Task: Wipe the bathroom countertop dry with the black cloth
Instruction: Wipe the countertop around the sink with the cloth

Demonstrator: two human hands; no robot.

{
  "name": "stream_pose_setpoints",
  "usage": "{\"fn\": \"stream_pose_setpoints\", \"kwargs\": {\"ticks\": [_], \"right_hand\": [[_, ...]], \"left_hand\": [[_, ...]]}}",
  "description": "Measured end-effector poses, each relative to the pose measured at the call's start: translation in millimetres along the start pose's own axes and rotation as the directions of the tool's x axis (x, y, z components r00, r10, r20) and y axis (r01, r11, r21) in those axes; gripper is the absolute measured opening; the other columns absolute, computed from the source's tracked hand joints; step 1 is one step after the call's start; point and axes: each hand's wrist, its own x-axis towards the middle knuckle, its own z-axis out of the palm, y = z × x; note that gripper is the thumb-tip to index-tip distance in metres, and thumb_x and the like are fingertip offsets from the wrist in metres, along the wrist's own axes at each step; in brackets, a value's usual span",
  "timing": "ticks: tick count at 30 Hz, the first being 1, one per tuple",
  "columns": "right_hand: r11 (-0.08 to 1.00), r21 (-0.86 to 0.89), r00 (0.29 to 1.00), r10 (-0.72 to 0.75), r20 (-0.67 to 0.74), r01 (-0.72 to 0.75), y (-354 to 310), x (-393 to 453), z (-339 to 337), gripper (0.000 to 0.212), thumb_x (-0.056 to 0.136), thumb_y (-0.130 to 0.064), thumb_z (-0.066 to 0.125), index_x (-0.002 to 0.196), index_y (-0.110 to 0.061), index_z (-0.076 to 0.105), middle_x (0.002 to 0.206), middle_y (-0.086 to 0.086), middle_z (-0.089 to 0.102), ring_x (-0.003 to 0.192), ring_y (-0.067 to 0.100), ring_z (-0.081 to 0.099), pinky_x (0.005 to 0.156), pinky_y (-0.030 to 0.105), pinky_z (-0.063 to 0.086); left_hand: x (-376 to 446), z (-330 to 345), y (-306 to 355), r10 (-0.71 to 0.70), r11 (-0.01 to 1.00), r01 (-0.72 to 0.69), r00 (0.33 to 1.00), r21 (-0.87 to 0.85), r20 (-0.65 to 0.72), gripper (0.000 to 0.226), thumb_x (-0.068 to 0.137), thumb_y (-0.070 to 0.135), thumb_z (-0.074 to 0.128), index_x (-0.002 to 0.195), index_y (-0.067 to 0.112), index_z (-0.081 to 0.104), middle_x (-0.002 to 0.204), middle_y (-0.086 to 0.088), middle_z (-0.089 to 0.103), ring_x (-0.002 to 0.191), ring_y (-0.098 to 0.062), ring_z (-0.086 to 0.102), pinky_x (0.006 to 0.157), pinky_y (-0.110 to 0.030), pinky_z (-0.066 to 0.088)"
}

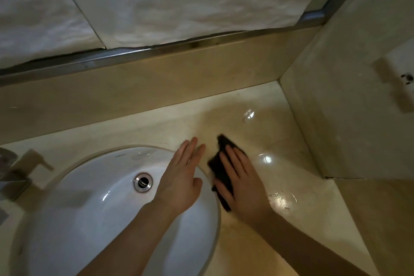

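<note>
Mid-wipe: we are pressing the black cloth (220,170) flat under our right hand (243,182), fingers spread, on the desk (280,141) right of the sink (94,197). Left hand (181,177) hovering open, empty. Next, probably sweeping right toward the wet puddle (281,200).

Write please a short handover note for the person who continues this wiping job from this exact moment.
Right hand: flat, pressing the black cloth on the countertop, just right of the sink.
Left hand: open and empty, over the sink's right rim.
Done: cannot tell how much is dry.
Left: water patches shine right of the cloth, near the side wall. Wipe there, then toward the back.
</note>
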Motion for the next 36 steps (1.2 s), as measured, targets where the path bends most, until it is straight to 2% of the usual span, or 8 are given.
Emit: {"fn": "stream_pose_setpoints", "kwargs": {"ticks": [4, 9, 15, 18, 22, 27, 32, 36], "right_hand": [[0.993, 0.004, 0.99, 0.114, -0.08, -0.114, 62, -18, -23, 0.053, 0.1, -0.037, 0.042, 0.146, -0.011, 0.044, 0.159, 0.005, 0.031, 0.147, 0.025, 0.027, 0.114, 0.048, 0.034], [0.824, 0.05, 0.777, 0.551, -0.303, -0.564, 80, 42, -27, 0.06, 0.1, -0.04, 0.03, 0.147, -0.004, 0.041, 0.156, 0.015, 0.035, 0.144, 0.034, 0.03, 0.116, 0.051, 0.027], [0.978, -0.036, 0.978, -0.207, 0.008, 0.207, 37, 58, -16, 0.053, 0.1, -0.04, 0.045, 0.147, -0.017, 0.043, 0.159, 0.001, 0.031, 0.147, 0.017, 0.027, 0.116, 0.04, 0.031], [0.99, 0.03, 0.957, 0.142, -0.254, -0.139, 94, 87, -37, 0.045, 0.097, -0.024, 0.052, 0.139, -0.006, 0.05, 0.142, 0.005, 0.05, 0.133, 0.005, 0.043, 0.109, 0.028, 0.039], [0.812, 0.057, 0.731, 0.551, -0.402, -0.58, 86, 130, -17, 0.051, 0.097, -0.028, 0.043, 0.133, 0.008, 0.052, 0.141, 0.026, 0.049, 0.13, 0.042, 0.045, 0.111, 0.052, 0.034], [0.932, 0.055, 0.881, 0.357, -0.31, -0.358, -43, 166, 33, 0.058, 0.095, -0.036, 0.038, 0.139, 0.0, 0.05, 0.145, 0.022, 0.047, 0.136, 0.037, 0.039, 0.119, 0.043, 0.022], [0.971, -0.029, 0.971, -0.238, 0.002, 0.238, -31, 150, 20, 0.052, 0.1, -0.038, 0.038, 0.144, -0.013, 0.048, 0.152, 0.006, 0.042, 0.14, 0.025, 0.038, 0.116, 0.039, 0.03], [1.0, -0.012, 0.998, -0.025, -0.06, 0.024, 27, 144, -13, 0.04, 0.1, -0.031, 0.046, 0.138, -0.02, 0.052, 0.148, 0.002, 0.045, 0.138, 0.021, 0.039, 0.114, 0.039, 0.033]], "left_hand": [[3, -8, -4, -0.022, 0.997, 0.024, 0.999, -0.076, 0.03, 0.077, 0.09, 0.006, 0.052, 0.157, 0.03, 0.021, 0.162, 0.023, -0.005, 0.149, 0.002, -0.011, 0.112, -0.013, 0.013], [-9, -13, 4, -0.088, 0.992, 0.09, 0.996, -0.085, 0.029, 0.069, 0.098, 0.017, 0.051, 0.158, 0.027, 0.017, 0.165, 0.016, -0.003, 0.151, -0.004, -0.006, 0.121, -0.02, 0.008], [-68, -19, -2, -0.265, 0.952, 0.242, 0.958, -0.186, -0.111, 0.06, 0.1, 0.023, 0.05, 0.153, 0.037, 0.025, 0.155, 0.024, 0.016, 0.136, 0.014, 0.007, 0.111, -0.011, 0.014], [-98, -27, -17, -0.343, 0.923, 0.3, 0.926, -0.242, -0.159, 0.05, 0.101, 0.031, 0.049, 0.146, 0.045, 0.033, 0.147, 0.029, 0.029, 0.131, 0.017, 0.022, 0.105, -0.01, 0.023], [-120, -31, -29, -0.456, 0.864, 0.38, 0.869, -0.331, -0.192, 0.037, 0.099, 0.029, 0.053, 0.13, 0.049, 0.049, 0.133, 0.031, 0.047, 0.127, 0.003, 0.045, 0.099, -0.022, 0.037], [-128, -20, -36, -0.515, 0.82, 0.404, 0.83, -0.406, -0.215, 0.036, 0.098, 0.023, 0.057, 0.118, 0.053, 0.05, 0.121, 0.035, 0.051, 0.119, 0.005, 0.05, 0.09, -0.008, 0.033], [-144, -25, -58, -0.534, 0.813, 0.42, 0.814, -0.403, -0.229, 0.034, 0.098, 0.024, 0.057, 0.121, 0.049, 0.054, 0.121, 0.037, 0.05, 0.119, 0.006, 0.05, 0.092, -0.015, 0.037], [-175, -38, -99, -0.564, 0.815, 0.4, 0.717, -0.42, -0.41, 0.034, 0.094, 0.011, 0.062, 0.114, 0.039, 0.064, 0.117, 0.031, 0.058, 0.113, 0.001, 0.052, 0.092, -0.014, 0.035]]}}
